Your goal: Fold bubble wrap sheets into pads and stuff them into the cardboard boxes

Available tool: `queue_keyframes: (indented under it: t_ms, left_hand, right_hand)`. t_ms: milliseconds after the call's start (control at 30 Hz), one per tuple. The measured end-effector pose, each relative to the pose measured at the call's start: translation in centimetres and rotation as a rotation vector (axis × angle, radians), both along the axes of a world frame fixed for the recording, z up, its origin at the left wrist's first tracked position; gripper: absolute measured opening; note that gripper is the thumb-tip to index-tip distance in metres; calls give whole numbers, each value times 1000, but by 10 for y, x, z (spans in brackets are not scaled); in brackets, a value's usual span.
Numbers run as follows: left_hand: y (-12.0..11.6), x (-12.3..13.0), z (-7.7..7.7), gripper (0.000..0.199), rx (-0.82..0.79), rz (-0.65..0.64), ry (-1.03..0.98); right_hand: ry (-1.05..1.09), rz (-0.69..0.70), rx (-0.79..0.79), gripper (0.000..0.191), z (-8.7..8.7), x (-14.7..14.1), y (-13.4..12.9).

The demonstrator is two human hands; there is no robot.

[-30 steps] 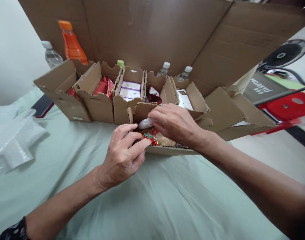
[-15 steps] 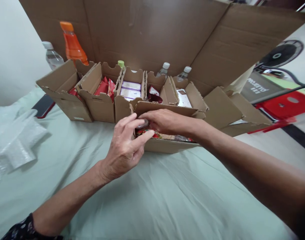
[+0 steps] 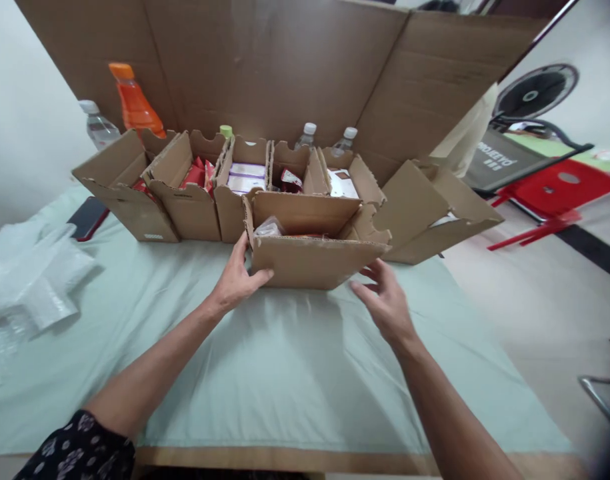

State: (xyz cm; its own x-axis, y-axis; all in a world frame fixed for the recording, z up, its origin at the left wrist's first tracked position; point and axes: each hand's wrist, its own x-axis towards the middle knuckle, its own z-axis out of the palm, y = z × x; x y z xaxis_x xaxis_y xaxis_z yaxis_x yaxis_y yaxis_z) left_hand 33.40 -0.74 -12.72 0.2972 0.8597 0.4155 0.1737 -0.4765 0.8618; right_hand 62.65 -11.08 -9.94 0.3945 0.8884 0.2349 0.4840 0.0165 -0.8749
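I'm working at the front carton [image 3: 317, 263], which is sitting on the green cloth [image 3: 285, 373], open side up, just ahead of the row of cartons [image 3: 197, 217]. My left hand [image 3: 235, 277] is bracing that front carton's left end: thumb spreading away from the fingers, thumb lying over the front wall, fingers running up the side. My right hand [image 3: 385, 300] is hovering by the lower right corner, fingers loosely spread and part-curled, pinching nothing; can't tell whether the fingertips are touching cardboard. Inside the front carton, a clear plastic bundle [image 3: 269, 227] is showing at the left end; front wall is hiding most of the rest.

Behind, five cartons are standing side by side, holding red packets [image 3: 197, 173], purple-edged white packs [image 3: 247, 177], a dark red packet [image 3: 291, 181] and a white pack [image 3: 342, 183]. One angled carton [image 3: 409, 207] is standing right of the front one. Bottles are lining up behind the row, including an orange bottle [image 3: 137, 110], with a tall cardboard panel [image 3: 285, 80] rising at the back. Far left, a phone [image 3: 88, 218] and crumpled clear plastic [image 3: 35, 280] are lying on the cloth.
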Motion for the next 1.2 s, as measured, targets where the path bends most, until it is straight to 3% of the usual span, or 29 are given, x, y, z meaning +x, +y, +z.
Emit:
queue_keyframes:
  t_ms: [100, 167, 300, 400, 467, 600, 667, 733, 800, 867, 933, 1000, 1100, 1200]
  left_hand:
    - [-1, 13, -1, 77, -98, -17, -81]
    - [-10, 15, 3, 74, -118, 19, -92]
    - [-53, -5, 4, 68, -167, 57, -75]
    - [-92, -40, 3, 66, -256, 113, -57]
    - [-104, -67, 7, 68, -301, 200, -63]
    - [-79, -94, 39, 66, -238, 298, -71]
    - [-62, -84, 57, 64, -124, 282, -87]
    - [-60, -64, 66, 64, -29, 188, -97]
    - [-77, -45, 63, 62, 27, 109, -95]
    - [-109, -36, 48, 62, 46, 37, -45]
    - [-146, -42, 26, 69, 12, -7, 22]
    - [-170, -62, 7, 64, -94, 49, 66]
    - [-172, -96, -2, 63, -256, 251, 55]
    - [-155, -106, 11, 71, -265, 328, -4]
  right_hand:
    - [44, 89, -32, 58, -11, -18, 22]
    - [43, 77, -9, 54, -11, -25, 21]
    - [-48, 13, -5, 47, -7, -36, -25]
    - [-93, 28, 2, 42, 1, -55, -62]
    - [-93, 104, 4, 41, 10, -75, -67]
    - [-50, 248, 49, 45, 33, -106, -26]
    - [-23, 240, 110, 46, 41, -104, -6]
    - [-22, 192, 156, 45, 42, -90, -5]
    - [-45, 123, 160, 43, 37, -69, -29]
    - [-64, 53, 120, 43, 27, -51, -70]
    - [-84, 30, 86, 43, 16, -45, -110]
    - [-105, 63, 46, 42, 7, -56, -132]
    - [-62, 182, 13, 45, 2, -86, -118]
    - [24, 262, 46, 51, 5, -105, -78]
